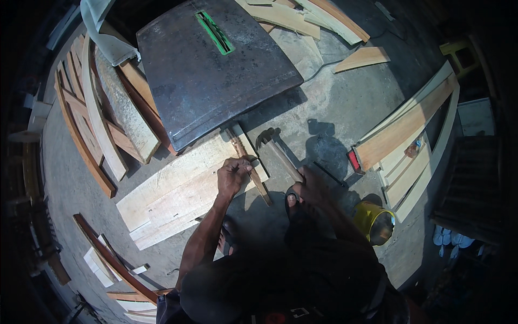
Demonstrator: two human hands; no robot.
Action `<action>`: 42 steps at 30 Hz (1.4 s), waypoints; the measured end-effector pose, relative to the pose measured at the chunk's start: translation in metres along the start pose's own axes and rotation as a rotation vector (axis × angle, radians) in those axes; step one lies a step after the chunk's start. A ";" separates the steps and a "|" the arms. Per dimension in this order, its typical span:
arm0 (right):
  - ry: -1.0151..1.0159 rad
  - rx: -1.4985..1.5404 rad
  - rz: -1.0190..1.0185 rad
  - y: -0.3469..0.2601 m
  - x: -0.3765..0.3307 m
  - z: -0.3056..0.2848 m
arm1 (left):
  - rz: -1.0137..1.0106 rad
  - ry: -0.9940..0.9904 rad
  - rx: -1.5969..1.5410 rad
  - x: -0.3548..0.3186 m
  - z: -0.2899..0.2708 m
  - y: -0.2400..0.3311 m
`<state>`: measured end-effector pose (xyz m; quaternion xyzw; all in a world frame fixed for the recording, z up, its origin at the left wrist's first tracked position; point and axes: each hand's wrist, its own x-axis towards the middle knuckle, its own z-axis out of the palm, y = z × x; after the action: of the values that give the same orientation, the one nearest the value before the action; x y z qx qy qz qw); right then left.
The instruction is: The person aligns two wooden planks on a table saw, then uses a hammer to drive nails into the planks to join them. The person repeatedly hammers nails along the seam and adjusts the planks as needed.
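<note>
My right hand [305,186] is wrapped round the wooden handle of a claw hammer [283,160], whose dark metal head points away from me. To its left, my left hand [233,174] is closed in a pinch over the end of the pale planks [172,189]. Something thin shows at its fingertips, too small to make out. Under those fingers a narrow brown wooden strip [259,187] lies across the planks, its near end reaching past their edge. Part of the strip is hidden by my hand.
Beyond the planks stands a dark metal saw table [216,81] with a green-edged slot [215,32]. Curved wooden pieces [102,119] lean at the left. A slatted wooden frame [410,146] lies right, near a yellow bucket [373,220]. My feet are close to the planks.
</note>
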<state>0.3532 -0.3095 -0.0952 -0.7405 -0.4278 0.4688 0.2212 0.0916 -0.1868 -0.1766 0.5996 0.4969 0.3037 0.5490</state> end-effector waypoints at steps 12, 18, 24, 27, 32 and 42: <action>0.116 -0.230 -0.432 -0.006 -0.043 0.021 | 0.315 -0.056 0.299 -0.004 -0.002 -0.005; 0.120 -0.338 -0.442 0.004 -0.040 0.026 | 0.375 -0.030 0.338 -0.004 -0.002 -0.010; 0.034 -0.310 -0.323 0.006 -0.037 0.021 | 0.362 -0.075 0.325 -0.002 -0.003 -0.006; 0.072 -0.279 -0.353 0.006 -0.040 0.015 | 0.344 -0.146 0.398 -0.004 -0.004 0.006; 0.104 -0.328 -0.448 0.009 -0.045 0.014 | 0.400 -0.084 0.844 -0.013 -0.006 0.023; 0.067 -0.306 -0.354 0.009 -0.040 0.021 | 0.259 -0.162 0.821 -0.009 -0.010 0.027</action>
<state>0.3308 -0.3499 -0.0912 -0.6940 -0.6094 0.3278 0.1991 0.0869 -0.1886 -0.1468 0.8474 0.4524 0.0992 0.2598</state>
